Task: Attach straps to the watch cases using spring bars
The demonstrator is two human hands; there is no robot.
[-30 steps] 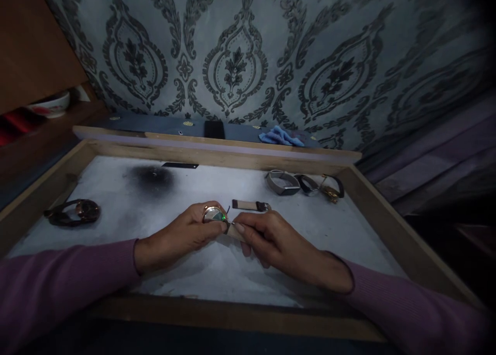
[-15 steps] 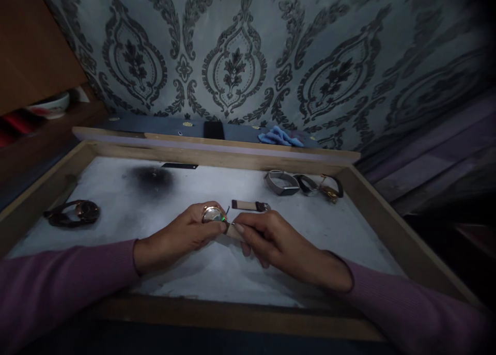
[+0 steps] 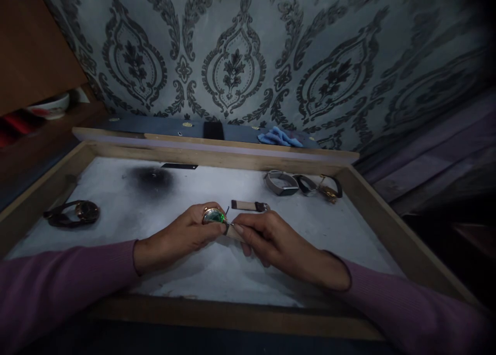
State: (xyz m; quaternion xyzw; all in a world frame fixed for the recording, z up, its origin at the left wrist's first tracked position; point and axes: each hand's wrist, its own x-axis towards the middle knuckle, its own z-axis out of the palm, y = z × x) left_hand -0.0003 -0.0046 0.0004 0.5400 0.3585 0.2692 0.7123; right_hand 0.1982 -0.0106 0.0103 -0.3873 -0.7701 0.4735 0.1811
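Note:
A round watch point(image 3: 213, 216) is in my left hand point(image 3: 189, 230), back side up and tilted, with a green glint on its rim. My left thumb presses near its strap end. A beige-lined watch strap point(image 3: 234, 234) runs from the case under my right hand point(image 3: 271, 237). The right thumb and forefinger pinch at the strap's joint with the case, where a small thin metal piece shows; its kind I cannot make out. Just beyond the hands lies a loose strap piece point(image 3: 247, 205) with a buckle, beige side up.
A wooden-edged tray point(image 3: 217, 156) with a white floor surrounds the work. At its left lies a dark watch point(image 3: 86, 211). Back right are a grey-banded watch point(image 3: 282, 183), a black-banded watch point(image 3: 307, 184) and a gold watch point(image 3: 329, 193). A flat black strip point(image 3: 179, 166) and blue cloth point(image 3: 279, 136) sit farther back.
The watch in my left hand has tilted slightly, and the green glint on it has grown. Both hands keep nearly the same place and grip.

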